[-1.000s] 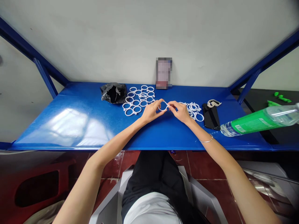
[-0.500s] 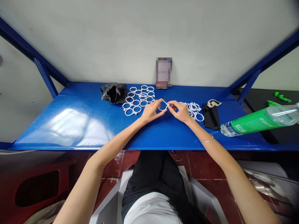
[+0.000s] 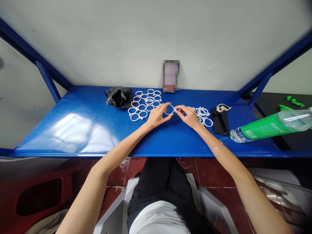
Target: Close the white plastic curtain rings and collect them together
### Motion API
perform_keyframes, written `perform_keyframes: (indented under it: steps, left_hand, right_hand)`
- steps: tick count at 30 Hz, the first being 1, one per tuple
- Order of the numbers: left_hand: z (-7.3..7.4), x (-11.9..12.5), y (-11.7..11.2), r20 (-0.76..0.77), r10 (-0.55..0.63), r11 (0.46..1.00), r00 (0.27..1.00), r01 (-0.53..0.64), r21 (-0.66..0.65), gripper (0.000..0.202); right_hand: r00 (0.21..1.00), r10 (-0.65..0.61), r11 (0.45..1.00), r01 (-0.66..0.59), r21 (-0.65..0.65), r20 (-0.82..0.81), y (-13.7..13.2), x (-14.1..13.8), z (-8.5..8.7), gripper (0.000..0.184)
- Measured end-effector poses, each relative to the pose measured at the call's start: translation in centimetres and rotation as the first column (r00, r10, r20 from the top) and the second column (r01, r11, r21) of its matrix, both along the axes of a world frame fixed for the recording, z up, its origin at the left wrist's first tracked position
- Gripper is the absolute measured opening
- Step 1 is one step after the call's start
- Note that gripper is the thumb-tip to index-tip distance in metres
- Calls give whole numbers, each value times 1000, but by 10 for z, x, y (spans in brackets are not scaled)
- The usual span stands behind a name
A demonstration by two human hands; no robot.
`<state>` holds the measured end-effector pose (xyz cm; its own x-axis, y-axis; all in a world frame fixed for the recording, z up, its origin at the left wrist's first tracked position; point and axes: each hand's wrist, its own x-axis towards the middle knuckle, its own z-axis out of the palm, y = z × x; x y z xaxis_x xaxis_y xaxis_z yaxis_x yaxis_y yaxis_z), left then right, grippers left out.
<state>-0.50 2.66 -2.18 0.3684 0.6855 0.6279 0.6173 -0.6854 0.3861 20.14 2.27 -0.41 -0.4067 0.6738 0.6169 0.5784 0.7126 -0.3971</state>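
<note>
Both the left hand (image 3: 156,117) and right hand (image 3: 188,116) pinch one white ring (image 3: 169,110) between them, above the blue surface (image 3: 85,126).

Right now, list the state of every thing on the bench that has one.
ring, pinched between both hands; clasp too small to tell
left hand, shut on the ring
right hand, shut on the ring
loose rings, lying flat, spread out
heaped rings, piled together
bag, crumpled, mouth open
phone, lying flat, screen dark
</note>
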Motion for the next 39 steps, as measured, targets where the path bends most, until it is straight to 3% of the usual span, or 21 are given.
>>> perform_keyframes:
  steps: [17, 39]
  left_hand:
    - [-2, 1, 1, -56, -6, 1000, 998, 6, 4, 47]
    - [-4, 1, 1, -44, -33, 999, 998, 34, 19, 46]
  right_hand:
    - [1000, -9, 999, 8, -32, -7, 2, 2, -7, 18]
    - [1000, -3, 999, 3, -40, -12, 2, 2, -6, 21]
